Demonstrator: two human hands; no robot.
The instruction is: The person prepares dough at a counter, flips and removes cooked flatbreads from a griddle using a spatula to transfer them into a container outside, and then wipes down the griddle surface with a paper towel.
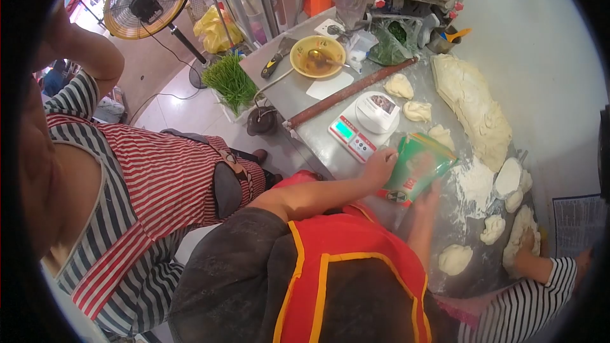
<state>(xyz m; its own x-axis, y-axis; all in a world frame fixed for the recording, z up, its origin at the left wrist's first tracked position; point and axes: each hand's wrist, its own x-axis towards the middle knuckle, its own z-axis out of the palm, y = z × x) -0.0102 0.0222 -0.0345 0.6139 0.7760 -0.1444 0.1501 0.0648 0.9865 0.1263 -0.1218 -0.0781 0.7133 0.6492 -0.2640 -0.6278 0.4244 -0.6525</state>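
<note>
Over the metal worktop I hold a green and red plastic packet [416, 168]. My left hand [379, 168] pinches its left edge. My right hand [428, 199], somewhat blurred, grips its lower right side. Just beyond my left hand stands a kitchen scale [362, 133] with a lit green display and a round white plate with a printed picture on it. Small dough pieces [417, 112] lie past the scale, one partly behind the packet. To the right of the packet, loose white flour [473, 184] is spread on the worktop.
A rolling pin [349, 94] lies across the worktop beside a yellow bowl [317, 57] with a spoon. A large dough slab [473, 105] rests along the back. At right, a co-worker's hand [528, 255] presses dough. Another person in a striped apron [171, 171] stands at left.
</note>
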